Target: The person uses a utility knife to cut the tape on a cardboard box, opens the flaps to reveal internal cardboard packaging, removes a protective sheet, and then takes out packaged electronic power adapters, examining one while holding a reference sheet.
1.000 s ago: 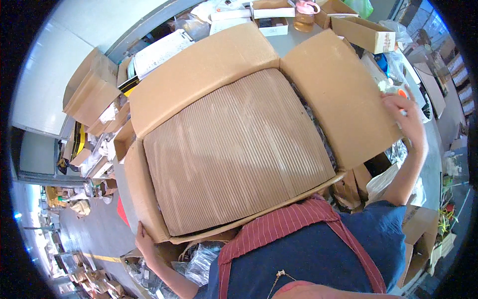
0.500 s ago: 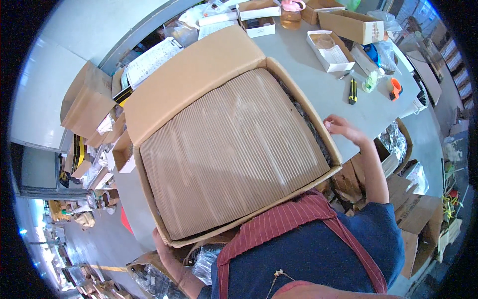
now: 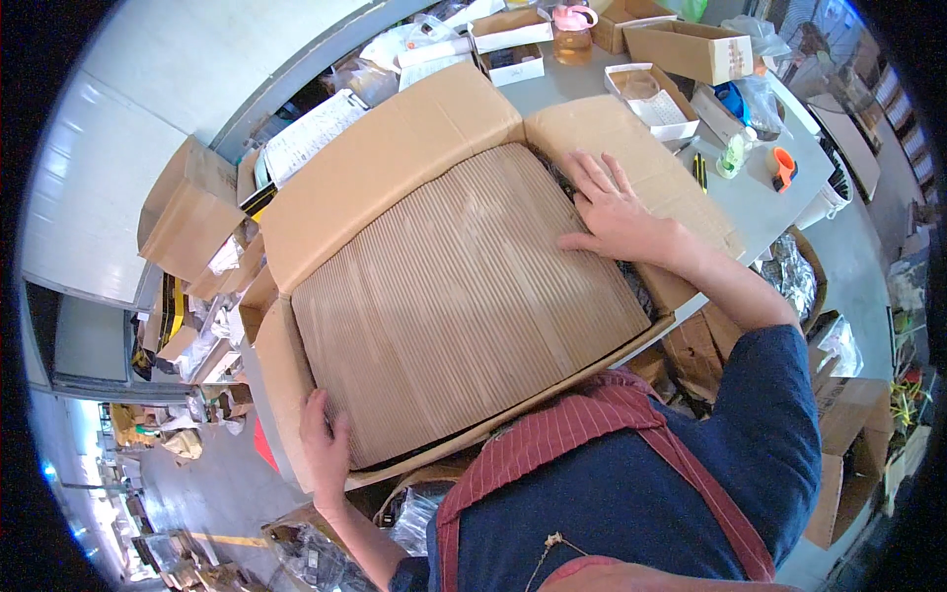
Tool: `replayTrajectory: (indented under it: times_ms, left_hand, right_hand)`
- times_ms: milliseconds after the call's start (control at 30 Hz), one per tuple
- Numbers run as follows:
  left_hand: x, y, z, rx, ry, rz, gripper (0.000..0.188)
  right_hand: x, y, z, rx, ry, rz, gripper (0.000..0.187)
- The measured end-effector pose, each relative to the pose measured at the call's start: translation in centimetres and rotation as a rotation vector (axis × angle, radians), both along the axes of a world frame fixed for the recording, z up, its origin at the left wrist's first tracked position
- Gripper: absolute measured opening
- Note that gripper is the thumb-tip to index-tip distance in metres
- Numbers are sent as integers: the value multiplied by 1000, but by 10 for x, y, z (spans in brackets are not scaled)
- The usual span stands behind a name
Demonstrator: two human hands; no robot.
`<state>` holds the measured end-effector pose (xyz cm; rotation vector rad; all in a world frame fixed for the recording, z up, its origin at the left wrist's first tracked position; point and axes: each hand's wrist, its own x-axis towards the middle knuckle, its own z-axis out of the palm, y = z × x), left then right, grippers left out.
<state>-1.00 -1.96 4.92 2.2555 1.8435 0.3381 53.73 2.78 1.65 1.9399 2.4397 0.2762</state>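
Note:
A large open cardboard box (image 3: 393, 204) stands on the table in front of me, tilted in the picture. Inside it lies a brown corrugated cardboard sheet (image 3: 473, 296), filling nearly the whole opening. Dark contents show only as a strip along the sheet's right edge. My right hand (image 3: 617, 217) rests over the box's right wall and the sheet's edge, fingers spread and thumb stretched out. The right flap (image 3: 661, 158) is folded outward beneath that arm. At the near left corner, my left hand (image 3: 326, 439) lies on the box's edge beside the sheet, fingers extended.
Beyond the box, the grey table (image 3: 567, 87) carries a pink-lidded jug (image 3: 573, 37), small open boxes (image 3: 653, 99), a cutter (image 3: 699, 171), a green-labelled bottle (image 3: 734, 156) and an orange tape dispenser (image 3: 782, 170). Papers (image 3: 311, 138) lie behind the box; cartons (image 3: 187, 222) stand left.
The right and left flaps have swung outward. My right hand has come from outside the right wall onto the sheet's edge. My left hand has moved up over the near left corner.

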Motion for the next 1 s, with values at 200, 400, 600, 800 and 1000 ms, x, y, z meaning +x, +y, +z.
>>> replayTrajectory:
  times_ms: [200,400,600,800,1000]
  left_hand:
    - [13,-11,-15,-127,232,67,85]
    - [35,-4,-8,-135,227,184,83]
    - [57,0,5,4,-183,135,66]
    - [103,-12,50,-181,-708,-164,50]
    - [176,-16,114,-313,-879,-710,75]
  right_hand:
    - [9,3,11,49,800,51,40]
    - [4,-8,41,-111,1524,54,27]
    - [88,-35,61,357,1735,-286,35]
    - [216,-130,-30,693,1602,-865,31]
    - [243,-319,-162,938,1162,-1337,28]
